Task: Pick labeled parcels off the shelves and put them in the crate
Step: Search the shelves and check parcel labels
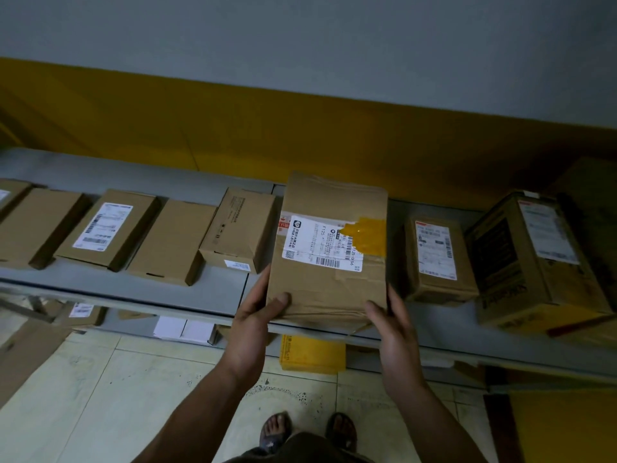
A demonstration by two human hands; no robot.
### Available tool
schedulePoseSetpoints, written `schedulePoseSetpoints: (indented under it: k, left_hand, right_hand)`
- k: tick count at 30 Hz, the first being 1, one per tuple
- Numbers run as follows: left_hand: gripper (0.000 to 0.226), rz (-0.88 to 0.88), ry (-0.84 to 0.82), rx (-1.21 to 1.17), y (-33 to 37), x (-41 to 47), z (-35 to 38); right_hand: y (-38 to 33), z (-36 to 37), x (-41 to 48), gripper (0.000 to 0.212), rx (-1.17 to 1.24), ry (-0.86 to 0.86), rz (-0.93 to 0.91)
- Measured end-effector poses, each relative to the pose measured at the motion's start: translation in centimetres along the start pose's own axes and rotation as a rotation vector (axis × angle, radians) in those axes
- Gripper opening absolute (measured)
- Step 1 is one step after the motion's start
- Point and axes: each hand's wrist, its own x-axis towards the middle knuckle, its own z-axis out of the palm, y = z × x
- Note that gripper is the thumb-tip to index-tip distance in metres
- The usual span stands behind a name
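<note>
While the labeled parcel [329, 248] sits tilted over the front edge of the grey shelf [207, 295], I grip its near corners, my left hand [255, 324] and right hand [395, 332] clamped on either side, thumbs on top. Other boxes [110, 228] line the shelf beside it.

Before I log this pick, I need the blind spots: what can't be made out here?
Head view only.
Crate: out of frame.
Fingers of left hand and right hand: mostly behind the parcel.
Label: print too small, partly under yellow tape.
Lower parcels: mostly hidden by the shelf.
Far-left box: cut by the edge.
</note>
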Motion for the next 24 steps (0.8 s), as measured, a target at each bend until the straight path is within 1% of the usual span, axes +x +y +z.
schedulePoseSetpoints:
  k: [8,11,20,24]
  left_hand:
    - [0.059,0.129,-0.090,-0.050,0.7,-2.4,-0.4]
    - [0.060,0.165,-0.106,-0.050,0.9,-3.0,-0.3]
    - [0.063,0.195,-0.108,-0.070,1.0,-3.9,-0.3]
    - [0.062,0.190,-0.111,-0.077,1.0,-4.1,-0.1]
  right_hand:
    - [-0.1,-0.4,-2.5,0.049,0.030,-0.002,-0.137]
    - [-0.1,-0.5,-3.2,0.056,0.034,-0.004,-0.194]
    - [-0.6,-0.6,-4.4,0.060,0.053,0.024,-0.277]
    - [-0.7,-0.7,-4.6,0.069,0.043,0.014,-0.278]
